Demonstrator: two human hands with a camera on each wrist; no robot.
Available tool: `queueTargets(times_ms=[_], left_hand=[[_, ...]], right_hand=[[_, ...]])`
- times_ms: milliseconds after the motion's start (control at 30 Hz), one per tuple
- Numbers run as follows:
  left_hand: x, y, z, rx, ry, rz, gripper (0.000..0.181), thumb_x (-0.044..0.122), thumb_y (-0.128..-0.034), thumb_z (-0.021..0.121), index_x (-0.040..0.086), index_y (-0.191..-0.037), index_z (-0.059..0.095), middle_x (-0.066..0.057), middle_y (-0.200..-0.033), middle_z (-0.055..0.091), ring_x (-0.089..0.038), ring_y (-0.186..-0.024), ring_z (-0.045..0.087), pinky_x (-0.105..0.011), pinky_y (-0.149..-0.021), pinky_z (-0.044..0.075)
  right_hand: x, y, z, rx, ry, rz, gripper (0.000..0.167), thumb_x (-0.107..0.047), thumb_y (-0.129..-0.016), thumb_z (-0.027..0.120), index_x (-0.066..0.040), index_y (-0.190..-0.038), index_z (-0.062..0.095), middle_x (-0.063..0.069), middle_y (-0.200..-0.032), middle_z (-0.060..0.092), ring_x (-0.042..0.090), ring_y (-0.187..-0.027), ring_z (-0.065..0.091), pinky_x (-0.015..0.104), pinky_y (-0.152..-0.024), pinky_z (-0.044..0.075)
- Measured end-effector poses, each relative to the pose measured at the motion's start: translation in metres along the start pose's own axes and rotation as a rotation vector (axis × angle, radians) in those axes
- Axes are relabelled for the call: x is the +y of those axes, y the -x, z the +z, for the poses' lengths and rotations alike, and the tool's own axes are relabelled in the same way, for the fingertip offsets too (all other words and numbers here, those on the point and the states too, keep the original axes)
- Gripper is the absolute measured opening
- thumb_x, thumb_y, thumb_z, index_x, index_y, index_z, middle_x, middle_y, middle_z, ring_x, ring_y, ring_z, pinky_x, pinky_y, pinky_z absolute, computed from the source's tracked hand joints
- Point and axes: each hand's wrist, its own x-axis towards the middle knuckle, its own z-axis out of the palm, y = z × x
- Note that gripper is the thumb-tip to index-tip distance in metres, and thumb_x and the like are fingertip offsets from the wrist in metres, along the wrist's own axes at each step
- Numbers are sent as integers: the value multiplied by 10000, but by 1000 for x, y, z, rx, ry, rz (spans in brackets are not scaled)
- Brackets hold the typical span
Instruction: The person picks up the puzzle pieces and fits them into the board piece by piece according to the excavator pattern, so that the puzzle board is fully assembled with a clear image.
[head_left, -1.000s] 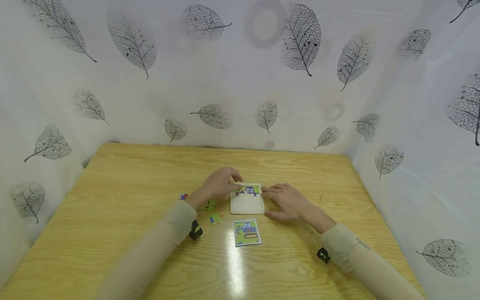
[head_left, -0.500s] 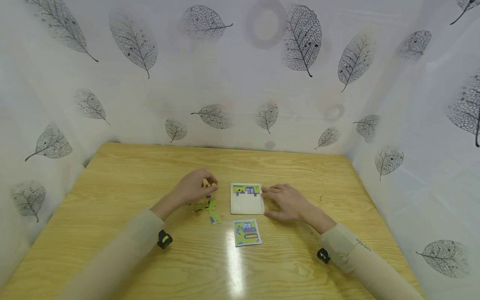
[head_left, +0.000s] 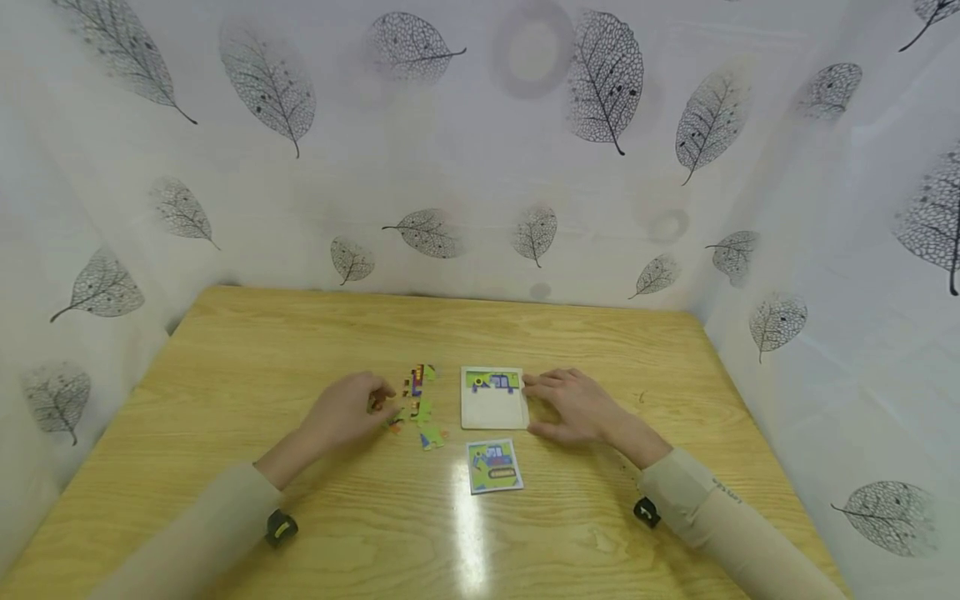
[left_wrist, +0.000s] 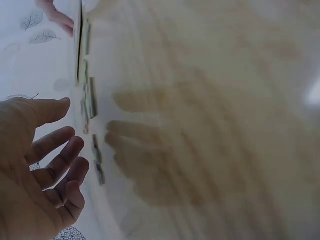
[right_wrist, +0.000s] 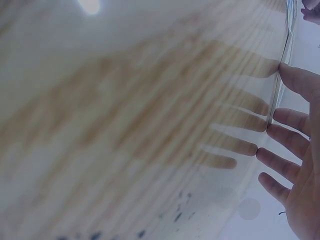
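Note:
My left hand hovers at the left side of a small group of loose jigsaw puzzle pieces. In the left wrist view the fingers of that hand are loosely bent, with nothing between them. To the right of the pieces lies a white puzzle tray; a strip of joined pieces showing part of a blue vehicle fills its top. My right hand rests at the tray's right edge. Its fingers are spread and fairly straight, with tips on the table beside the tray.
A square picture card with a blue vehicle on green lies just below the tray. Everything sits on a wooden table. A pale curtain with leaf prints closes off the back and both sides.
My left hand has left the tray's top edge, passed over the upper loose pieces and come down to their left. The right hand has stayed by the tray.

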Motion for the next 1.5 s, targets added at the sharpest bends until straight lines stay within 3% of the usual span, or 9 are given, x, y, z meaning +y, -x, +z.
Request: queueTargets(times_ms=[200, 467, 700, 833, 1000, 1267, 1500], left_hand=[[-3, 12, 7, -29, -19, -59, 372, 357, -931, 792, 48, -1135, 751, -82, -1062, 761, -218, -965, 711, -448, -879, 616], [-2, 15, 11, -25, -56, -46, 432, 422, -893, 828, 62, -1121, 756, -46, -1018, 743, -185, -929, 685, -419, -849, 604], [-7, 20, 10, -29, -88, 54, 336, 398, -913, 806, 117, -1094, 768, -11, -1023, 725, -181, -941, 673, -439, -880, 600], [-13, 24, 6, -52, -55, 104, 269, 333, -919, 807, 138, -1100, 766, -8, -1087, 747, -224, -1033, 700, -495, -970, 589], [-18, 28, 4, -70, -19, 133, 228, 277, -918, 809, 146, -1098, 762, 2, -1082, 743, -214, -1029, 698, -494, -979, 586], [-11, 36, 4, -62, -50, 14, 330, 390, -924, 794, 145, -1144, 766, 17, -1063, 710, -172, -999, 658, -480, -937, 590], [-7, 36, 10, -46, -30, -39, 294, 340, -911, 816, 114, -1089, 757, 26, -946, 668, -98, -864, 579, -314, -775, 548]], right_hand=[[0, 1, -1, -4, 0, 6, 611, -517, -968, 664, -158, -1460, 621, 46, -1603, 550, 341, -1418, 567, 583, -1178, 441], [0, 0, -1, -10, 11, 0, 616, -532, -975, 654, -159, -1464, 617, 45, -1603, 550, 345, -1415, 571, 582, -1177, 444], [0, 0, 0, -12, 12, -1, 615, -532, -975, 653, -156, -1462, 619, 47, -1604, 549, 346, -1417, 569, 579, -1178, 443], [0, 0, 0, -10, 10, -4, 618, -530, -977, 652, -152, -1464, 616, 50, -1605, 547, 350, -1418, 569, 584, -1180, 440], [1, -1, 1, -10, 9, -1, 620, -533, -975, 653, -156, -1466, 614, 50, -1606, 546, 352, -1417, 568, 587, -1181, 438], [1, -1, 1, -5, 11, 1, 616, -534, -971, 659, -161, -1460, 620, 46, -1600, 553, 349, -1415, 571, 586, -1182, 439], [1, 0, 1, 6, 12, -7, 616, -526, -969, 668, -151, -1456, 623, 56, -1594, 559, 350, -1405, 578, 589, -1173, 444]])
